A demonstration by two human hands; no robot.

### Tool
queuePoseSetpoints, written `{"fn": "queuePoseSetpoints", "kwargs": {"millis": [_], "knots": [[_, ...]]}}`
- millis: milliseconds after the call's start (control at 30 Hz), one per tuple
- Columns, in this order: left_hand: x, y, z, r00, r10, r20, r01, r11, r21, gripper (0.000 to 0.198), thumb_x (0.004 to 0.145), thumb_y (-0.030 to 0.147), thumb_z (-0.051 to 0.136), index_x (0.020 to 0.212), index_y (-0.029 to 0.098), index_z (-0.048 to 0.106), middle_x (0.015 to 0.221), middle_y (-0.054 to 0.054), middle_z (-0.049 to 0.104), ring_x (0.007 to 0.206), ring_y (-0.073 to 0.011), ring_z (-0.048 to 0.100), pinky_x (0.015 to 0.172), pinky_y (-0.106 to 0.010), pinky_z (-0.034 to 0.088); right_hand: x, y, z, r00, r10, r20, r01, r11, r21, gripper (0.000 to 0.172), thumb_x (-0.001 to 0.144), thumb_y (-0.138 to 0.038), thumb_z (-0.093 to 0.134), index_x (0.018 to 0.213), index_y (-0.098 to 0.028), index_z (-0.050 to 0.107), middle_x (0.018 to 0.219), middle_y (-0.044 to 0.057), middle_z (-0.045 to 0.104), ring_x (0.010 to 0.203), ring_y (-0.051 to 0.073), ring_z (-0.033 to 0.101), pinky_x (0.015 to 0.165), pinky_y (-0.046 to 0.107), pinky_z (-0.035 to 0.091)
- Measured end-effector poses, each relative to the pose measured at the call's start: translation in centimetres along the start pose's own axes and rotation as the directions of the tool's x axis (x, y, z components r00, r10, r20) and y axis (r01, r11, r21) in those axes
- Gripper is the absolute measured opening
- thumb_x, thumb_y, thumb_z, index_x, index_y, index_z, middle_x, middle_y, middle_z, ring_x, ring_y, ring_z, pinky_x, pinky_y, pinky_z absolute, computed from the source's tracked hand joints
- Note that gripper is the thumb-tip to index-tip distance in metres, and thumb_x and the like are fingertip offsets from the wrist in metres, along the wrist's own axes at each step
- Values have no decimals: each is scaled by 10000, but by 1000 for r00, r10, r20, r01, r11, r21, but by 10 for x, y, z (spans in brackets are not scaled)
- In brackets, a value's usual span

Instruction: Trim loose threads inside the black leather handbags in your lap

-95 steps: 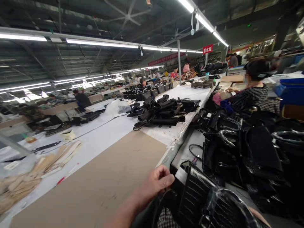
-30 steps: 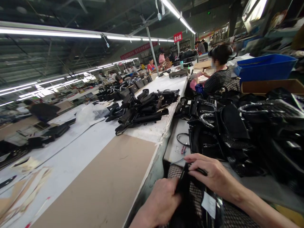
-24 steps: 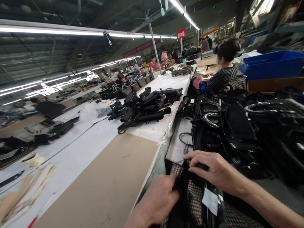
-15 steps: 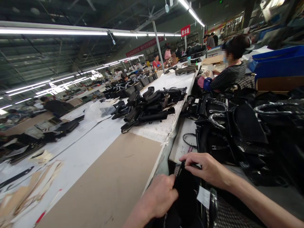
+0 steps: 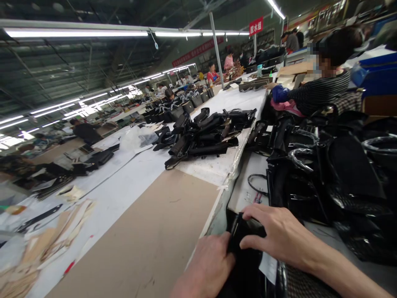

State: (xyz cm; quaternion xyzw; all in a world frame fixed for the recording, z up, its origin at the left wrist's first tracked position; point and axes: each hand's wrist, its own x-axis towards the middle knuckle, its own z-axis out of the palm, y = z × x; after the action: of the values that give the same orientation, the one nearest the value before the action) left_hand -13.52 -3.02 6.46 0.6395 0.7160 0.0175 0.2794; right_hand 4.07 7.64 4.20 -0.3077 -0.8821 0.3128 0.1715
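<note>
A black handbag (image 5: 243, 269) stands at the bottom of the view, beside the table edge; its lower part runs out of frame. My left hand (image 5: 209, 260) is closed on the bag's upper edge, fingers wrapped round it. My right hand (image 5: 276, 231) arches over the same rim, thumb and fingers apart, with the fingertips at the far corner. Under the right hand hangs a white tag (image 5: 268, 267). Dark checked material (image 5: 305, 283) and a glossy wrapped strap (image 5: 281, 276) show below the right wrist.
A beige board (image 5: 149, 223) covers the near table. Black bag pieces (image 5: 201, 134) lie piled farther along it. More black bags (image 5: 310, 178) with plastic-wrapped handles crowd the right side. A seated co-worker (image 5: 328, 89) is beyond them. Tan strips (image 5: 58, 236) lie at left.
My right hand has opened from a pinch on the bag's edge, its thumb now away from the fingers. The left hand keeps its hold. The view has turned slightly left.
</note>
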Motion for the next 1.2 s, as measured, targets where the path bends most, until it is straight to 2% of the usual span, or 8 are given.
{"fn": "queuePoseSetpoints", "kwargs": {"millis": [133, 267, 400, 467, 667, 867, 1100, 1200], "knots": [[-1, 0, -2, 999, -50, -6, 50, 996, -71, 204, 745, 155, 465, 846, 215, 632, 819, -25, 721, 753, -215, 666, 642, -266, 442, -1, 2, 12, 996, -83, -11, 80, 981, -175, 53, 820, -173, 657, 826, -190, 608, 997, 54, 671, 834, 234, 661, 684, 350, 523], [-2, -4, 2, 998, -53, -40, 48, 992, -117, 185, 762, 157, 487, 850, 210, 641, 826, -30, 717, 763, -215, 660, 663, -275, 458, 1, 16, 23, 989, -100, -107, 103, 994, 22, 150, 875, -129, 530, 758, -206, 583, 1095, 43, 667, 945, 188, 661, 805, 309, 518], [0, -11, 12, 980, -29, -195, -24, 964, -263, 362, 802, 201, 579, 1161, 244, 597, 1135, -21, 691, 1003, -212, 639, 847, -276, 480, 5, 24, 27, 988, -76, -138, 102, 975, 196, 149, 884, -178, 535, 756, -211, 603, 1196, 60, 660, 1061, 197, 640, 926, 308, 483], [2, -14, 18, 967, -4, -256, -71, 957, -283, 395, 830, 208, 594, 1220, 269, 582, 1161, -7, 687, 1034, -204, 636, 897, -277, 476, 7, 26, 27, 987, -82, -139, 115, 963, 245, 166, 892, -187, 532, 747, -211, 610, 1218, 63, 657, 1083, 201, 634, 946, 304, 474], [8, -23, 27, 938, 142, -316, -204, 963, -173, 435, 882, 177, 591, 1289, 329, 568, 1086, 8, 717, 930, -183, 674, 826, -252, 513, 8, 34, 32, 974, -93, -205, 148, 950, 273, 148, 910, -205, 525, 815, -228, 636, 1026, 36, 721, 945, 190, 676, 838, 286, 518], [6, -20, 26, 932, 165, -322, -203, 975, -87, 465, 878, 150, 596, 1315, 305, 556, 990, -9, 726, 824, -172, 680, 707, -219, 519, 3, 39, 42, 946, -107, -306, 186, 952, 243, 121, 914, -209, 523, 811, -228, 583, 962, 18, 711, 880, 158, 679, 797, 248, 527], [2, -18, 24, 931, 197, -306, -220, 975, -42, 415, 927, 203, 533, 1332, 293, 525, 1024, -14, 717, 860, -174, 678, 752, -233, 515, 1, 37, 50, 943, -64, -328, 149, 959, 241, 158, 915, -249, 498, 764, -227, 542, 902, 19, 701, 834, 167, 686, 732, 258, 534], [-5, -14, 18, 954, 162, -253, -154, 987, 49, 228, 950, 287, 501, 1116, 260, 655, 928, -10, 730, 815, -188, 685, 704, -249, 492, 0, 36, 50, 948, -28, -318, 113, 961, 253, 156, 911, -258, 515, 762, -226, 550, 901, 16, 703, 817, 168, 682, 725, 265, 527]]}}
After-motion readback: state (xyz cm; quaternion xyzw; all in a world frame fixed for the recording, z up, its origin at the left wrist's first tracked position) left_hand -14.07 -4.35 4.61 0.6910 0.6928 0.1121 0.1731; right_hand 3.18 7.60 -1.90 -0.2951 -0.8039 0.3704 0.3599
